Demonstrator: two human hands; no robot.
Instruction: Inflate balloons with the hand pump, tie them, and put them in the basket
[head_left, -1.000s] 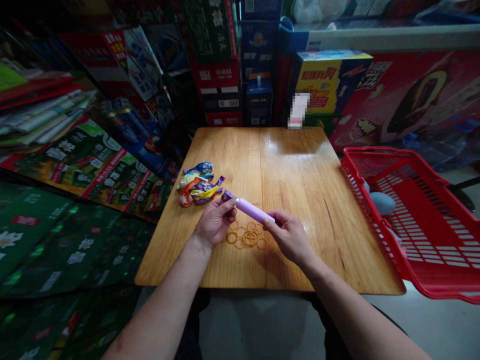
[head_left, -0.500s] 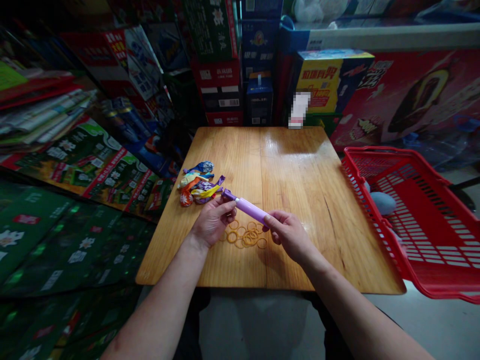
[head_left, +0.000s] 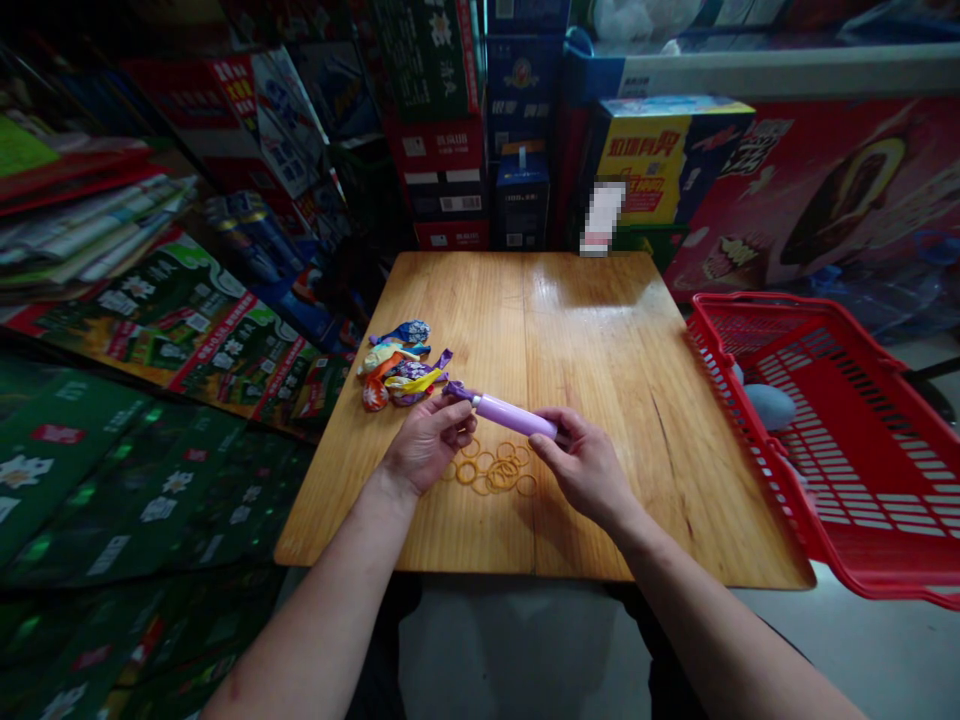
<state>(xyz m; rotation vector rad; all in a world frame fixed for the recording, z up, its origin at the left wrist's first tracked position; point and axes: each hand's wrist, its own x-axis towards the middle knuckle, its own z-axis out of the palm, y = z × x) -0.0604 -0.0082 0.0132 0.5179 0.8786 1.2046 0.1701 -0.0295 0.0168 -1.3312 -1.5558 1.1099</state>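
Note:
A light purple tube-shaped pump (head_left: 514,416) is held slantwise above the wooden table. My left hand (head_left: 429,440) pinches a dark purple balloon (head_left: 458,391) at the pump's white tip. The fingers of my right hand (head_left: 579,460) are wrapped round the pump's other end. Beneath the pump, several tan rubber bands (head_left: 499,472) lie loose on the tabletop. A pile of uninflated, patterned balloons (head_left: 403,366) in blue, orange, yellow and purple rests to the left, just beyond my left hand.
The wooden table (head_left: 600,350) has a red plastic basket (head_left: 847,420) at its right, with a blue-grey round object (head_left: 770,407) inside. Green cartons (head_left: 135,480) are stacked at left. Boxes, one of them yellow and blue (head_left: 645,165), stand behind the table.
My right hand has slid outward to the pump's far end, so more of the purple tube shows. My left hand has stayed at the tip with the balloon.

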